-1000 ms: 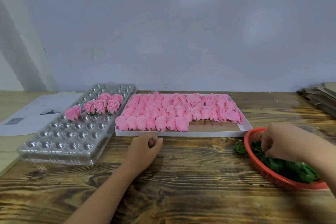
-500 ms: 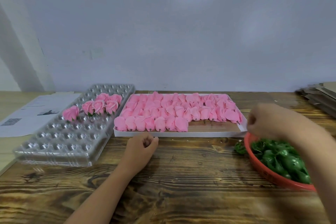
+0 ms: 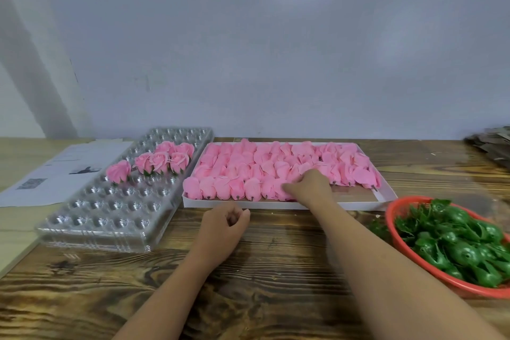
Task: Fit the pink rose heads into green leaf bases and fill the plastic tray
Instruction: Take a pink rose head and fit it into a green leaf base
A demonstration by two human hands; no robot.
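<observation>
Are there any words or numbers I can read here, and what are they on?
None can be read.
The white paper sheet at the table's left edge carries a dark picture and a blurry square patch, with faint print too blurred to read.

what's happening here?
A person is assembling artificial roses. The right hand reaches into the white box of pink rose heads, fingers on the front row. The left hand rests loosely curled on the wooden table. Six roses sit in the clear plastic tray; green leaf bases wait in the red basket.
</observation>
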